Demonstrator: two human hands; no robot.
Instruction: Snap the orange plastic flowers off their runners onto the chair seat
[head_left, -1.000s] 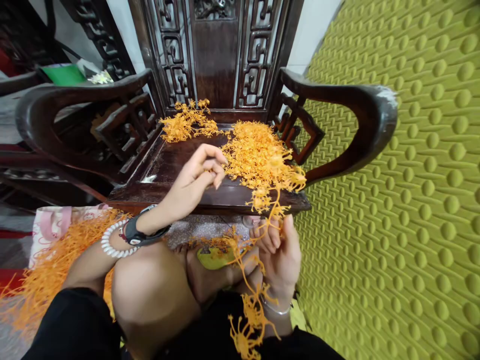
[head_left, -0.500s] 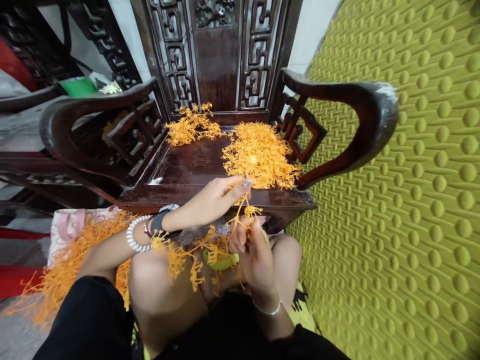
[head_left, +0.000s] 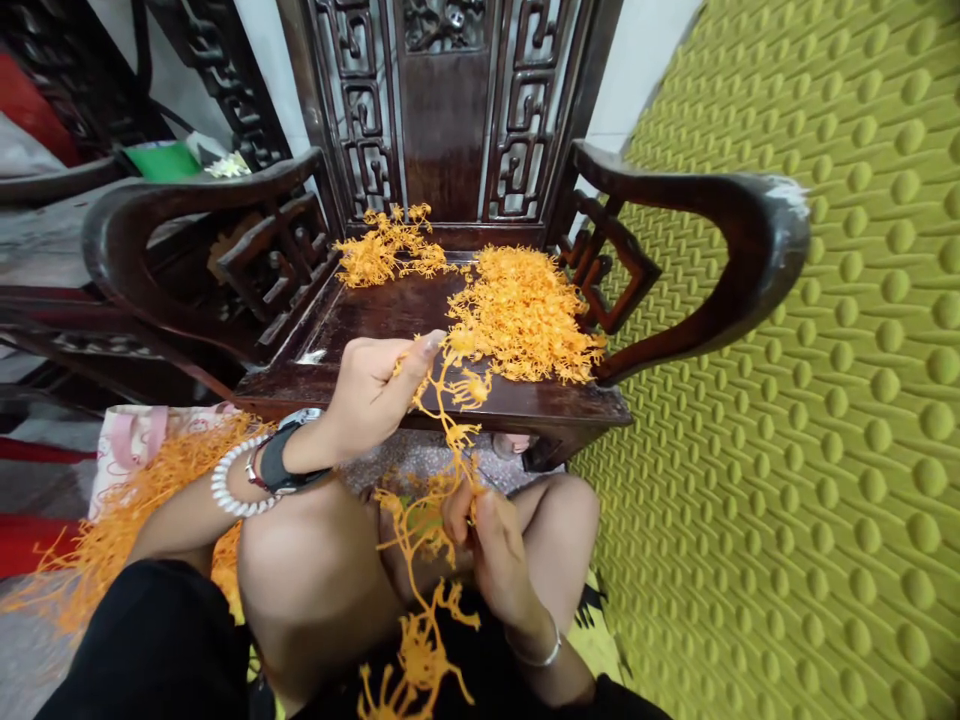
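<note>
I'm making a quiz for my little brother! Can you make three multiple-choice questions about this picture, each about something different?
1. Where is the fluffy orange heap nearest the carved backrest?
A. On the seat of the dark wooden chair
B. On top of the backrest
C. Inside a cup

2. What colour is the beaded bracelet on the left arm?
A. Green
B. White
C. Red

3. What is the right hand doing?
A. Lying flat on the chair
B. Gripping the armrest
C. Pinching orange strands

Answers:
1. A, because the heap lies on the seat.
2. B, because the round beads look white.
3. C, because its fingers close on the strands.
</note>
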